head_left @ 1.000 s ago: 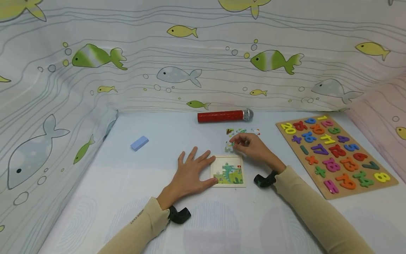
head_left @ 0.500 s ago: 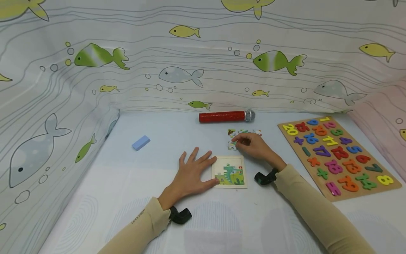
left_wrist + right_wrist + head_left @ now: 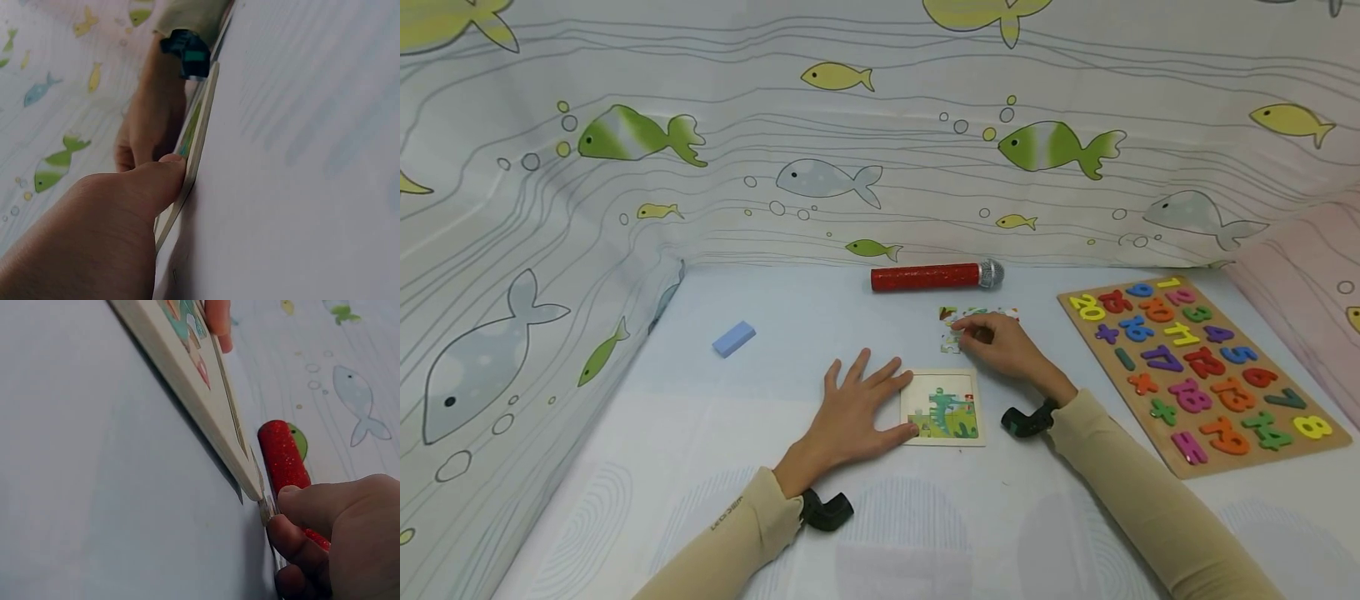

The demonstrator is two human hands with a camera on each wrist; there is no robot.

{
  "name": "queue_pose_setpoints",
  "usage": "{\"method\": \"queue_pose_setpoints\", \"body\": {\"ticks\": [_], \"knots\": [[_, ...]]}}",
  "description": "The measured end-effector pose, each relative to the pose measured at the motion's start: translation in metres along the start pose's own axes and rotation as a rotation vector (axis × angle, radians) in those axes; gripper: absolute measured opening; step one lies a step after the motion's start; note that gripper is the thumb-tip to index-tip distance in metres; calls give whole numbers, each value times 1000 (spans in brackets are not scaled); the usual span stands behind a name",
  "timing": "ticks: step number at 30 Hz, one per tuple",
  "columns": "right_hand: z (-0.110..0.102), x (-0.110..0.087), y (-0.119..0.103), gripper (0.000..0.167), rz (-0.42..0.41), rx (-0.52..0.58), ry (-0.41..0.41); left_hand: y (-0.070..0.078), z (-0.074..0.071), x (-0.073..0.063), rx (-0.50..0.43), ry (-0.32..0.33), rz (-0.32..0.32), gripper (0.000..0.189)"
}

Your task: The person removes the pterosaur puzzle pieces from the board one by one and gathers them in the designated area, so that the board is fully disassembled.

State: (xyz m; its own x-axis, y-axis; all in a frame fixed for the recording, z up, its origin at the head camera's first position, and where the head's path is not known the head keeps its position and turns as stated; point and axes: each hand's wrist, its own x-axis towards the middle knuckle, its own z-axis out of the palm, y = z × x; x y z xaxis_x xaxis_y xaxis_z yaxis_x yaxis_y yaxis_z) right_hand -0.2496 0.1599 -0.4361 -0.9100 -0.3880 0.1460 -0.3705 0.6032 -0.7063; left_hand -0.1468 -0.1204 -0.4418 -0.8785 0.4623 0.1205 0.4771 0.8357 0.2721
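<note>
Fish-printed cloth stands behind a pale desk, on which a red microphone lies beyond some loose pieces, with a number board at the right. Flat before the person lies the frame, only partly filled. The left hand is beside it, its fingers spread apart, the thumb resting on the frame's edge. Thumb and forefinger of the right hand are bent and seem to pinch a piece just beyond the frame, although the grip is partly hidden. For this step, I would hold the piece lightly by its sides, not disturbing its neighbours, and steady the frame without covering any vacant place.
</note>
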Motion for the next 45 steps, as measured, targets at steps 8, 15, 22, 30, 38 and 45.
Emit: {"method": "queue_pose_setpoints", "body": {"ticks": [8,15,22,30,38,45], "knots": [[0,-2,2,32,-12,-33,-9,0,0,0,-9,0,6,74],[3,-1,5,31,-35,-76,20,-1,0,0,-14,-10,0,75],[6,0,5,28,-55,-79,57,-1,0,0,-11,-4,3,74],[6,2,4,26,-69,-100,84,0,-1,0,-21,2,11,74],[5,-1,6,28,-18,-24,79,1,1,0,-29,-24,-2,75],[-1,-11,-1,24,-53,50,121,-2,1,1,-6,-14,0,76]]}}
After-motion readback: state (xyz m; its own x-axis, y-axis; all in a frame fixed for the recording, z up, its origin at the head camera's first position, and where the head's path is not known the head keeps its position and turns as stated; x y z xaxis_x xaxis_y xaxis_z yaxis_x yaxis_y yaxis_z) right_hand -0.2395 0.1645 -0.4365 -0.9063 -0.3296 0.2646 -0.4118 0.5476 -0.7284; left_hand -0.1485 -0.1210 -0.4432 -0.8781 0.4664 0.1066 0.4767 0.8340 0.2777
